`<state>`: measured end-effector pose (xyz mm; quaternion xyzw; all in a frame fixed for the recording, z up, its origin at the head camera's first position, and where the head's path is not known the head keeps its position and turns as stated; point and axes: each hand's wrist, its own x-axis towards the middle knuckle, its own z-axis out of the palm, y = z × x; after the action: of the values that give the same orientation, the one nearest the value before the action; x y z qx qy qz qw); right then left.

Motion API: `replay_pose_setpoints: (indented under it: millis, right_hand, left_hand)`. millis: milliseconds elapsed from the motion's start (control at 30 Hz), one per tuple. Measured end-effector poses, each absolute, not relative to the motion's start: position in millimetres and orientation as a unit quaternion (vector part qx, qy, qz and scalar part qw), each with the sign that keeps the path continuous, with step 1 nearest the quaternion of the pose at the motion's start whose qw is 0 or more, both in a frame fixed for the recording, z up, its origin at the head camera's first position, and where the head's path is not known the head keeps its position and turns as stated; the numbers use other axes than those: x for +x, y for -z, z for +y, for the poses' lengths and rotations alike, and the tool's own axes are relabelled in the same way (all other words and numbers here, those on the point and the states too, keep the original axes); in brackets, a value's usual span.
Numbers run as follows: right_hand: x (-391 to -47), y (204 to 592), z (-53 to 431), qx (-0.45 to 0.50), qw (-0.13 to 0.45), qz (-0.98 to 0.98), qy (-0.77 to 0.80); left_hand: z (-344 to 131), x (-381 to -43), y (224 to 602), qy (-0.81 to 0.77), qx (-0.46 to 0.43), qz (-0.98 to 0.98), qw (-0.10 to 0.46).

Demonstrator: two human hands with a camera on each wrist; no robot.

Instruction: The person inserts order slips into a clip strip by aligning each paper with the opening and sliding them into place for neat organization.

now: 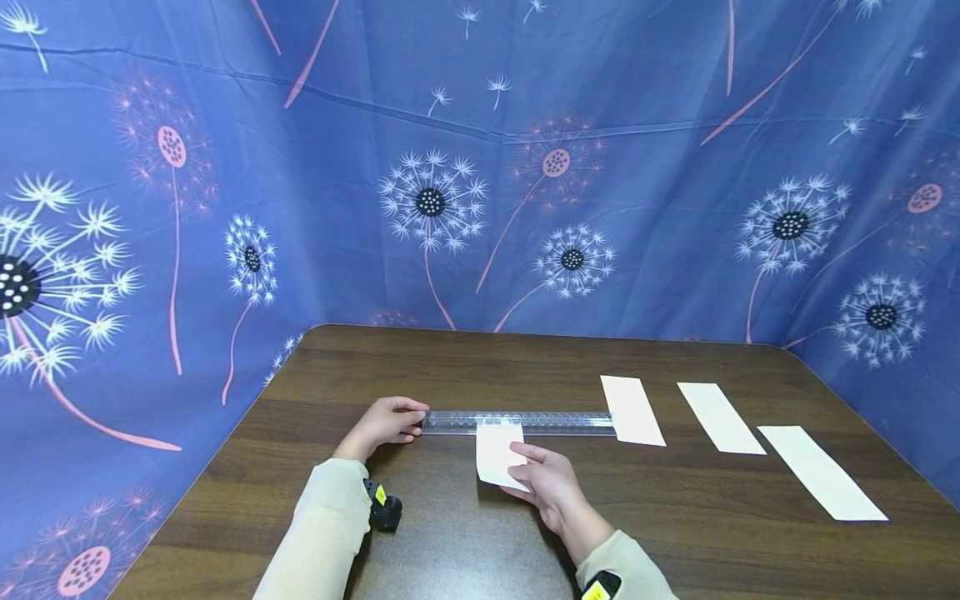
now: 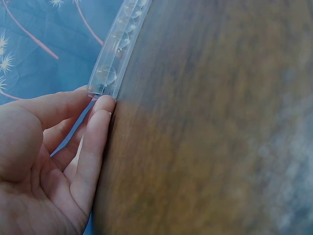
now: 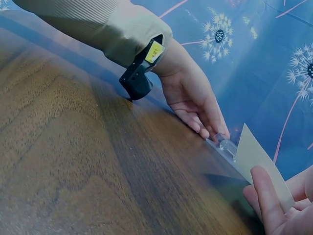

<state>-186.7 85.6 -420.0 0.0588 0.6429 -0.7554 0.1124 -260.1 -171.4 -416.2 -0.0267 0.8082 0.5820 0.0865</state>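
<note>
A long clear plastic case with a row of clear round balls inside lies across the table. My left hand pinches its left end between thumb and fingers; the left wrist view shows the fingertips at that end of the case. In my right hand, thumb and fingers pinch a white paper card by its right side. The card's far edge meets the near side of the case, left of its middle. In the right wrist view the card stands tilted and hides part of the case.
A white paper strip lies at the right end of the case. Two more white strips, one in the middle and one farthest right, lie on the brown wooden table. A blue dandelion-patterned cloth hangs behind the table.
</note>
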Motion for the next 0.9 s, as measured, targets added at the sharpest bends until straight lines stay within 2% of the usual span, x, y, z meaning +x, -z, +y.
replay_pose_setpoints:
  millis: [900]
  right_hand:
    - [-187, 420, 98, 0.078, 0.102, 0.644, 0.754]
  left_hand:
    - [-172, -261, 418, -0.584, -0.027, 0.807, 0.086]
